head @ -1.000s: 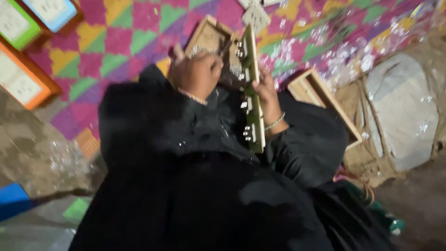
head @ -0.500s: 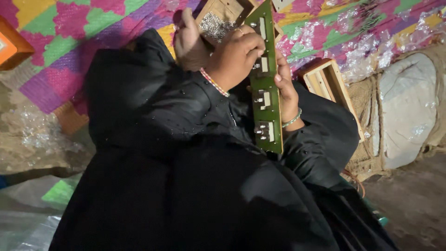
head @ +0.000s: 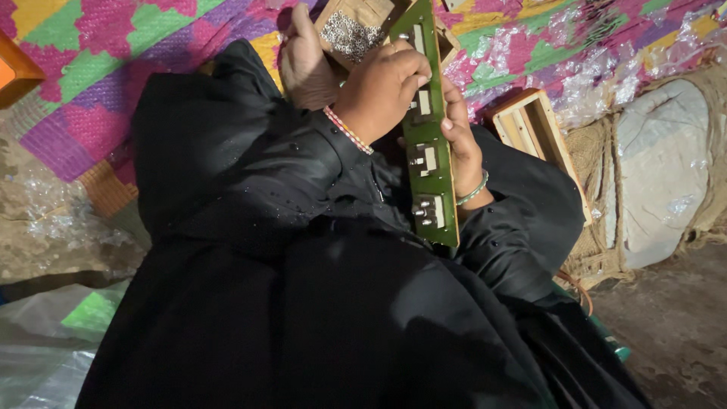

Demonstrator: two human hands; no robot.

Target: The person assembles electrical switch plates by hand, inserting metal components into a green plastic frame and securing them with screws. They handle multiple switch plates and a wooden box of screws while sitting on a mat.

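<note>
A long narrow green circuit board [head: 430,163] with several white and metal parts on it stands on end over my black-clad lap. My left hand [head: 382,87], with a pink and white bangle at the wrist, is closed over the board's upper part, fingertips on one of its parts. My right hand [head: 463,151], wearing a green bangle, grips the board's right edge from behind. Just beyond the board sits a small wooden box [head: 352,32] full of tiny metal pieces.
What looks like a bare foot [head: 303,64] rests left of the box. An open wooden tray [head: 530,132] lies at the right on a bright patterned mat [head: 113,68]. A sack-wrapped bundle [head: 659,167] is far right, and crumpled plastic [head: 53,220] is at the left.
My left hand has left the box of metal pieces and now lies on the upper part of the board. The board stays in my right hand, and the view has drifted.
</note>
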